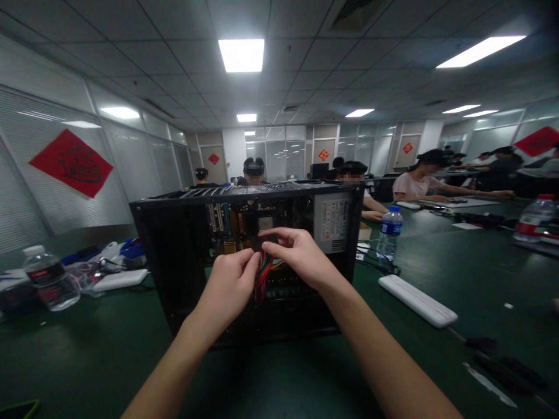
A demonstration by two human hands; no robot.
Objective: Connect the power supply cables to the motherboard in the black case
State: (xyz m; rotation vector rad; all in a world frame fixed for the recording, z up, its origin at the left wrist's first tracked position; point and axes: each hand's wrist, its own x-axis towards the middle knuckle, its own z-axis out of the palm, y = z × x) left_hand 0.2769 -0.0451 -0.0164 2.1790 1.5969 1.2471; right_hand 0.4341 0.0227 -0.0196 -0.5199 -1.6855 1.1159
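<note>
At the open side of a black computer case (187, 244), a bundle of coloured cables (262, 280) hangs between the left hand (230, 280), thumb and forefinger pinched together on it, and the right hand (301, 256), thumb and forefinger slightly apart near its top; whether these grip anything cannot be told. A labelled power supply (334, 224) occupies the case's upper right.

No readable text, power-supply label (333, 220) apparently too blurred
</note>
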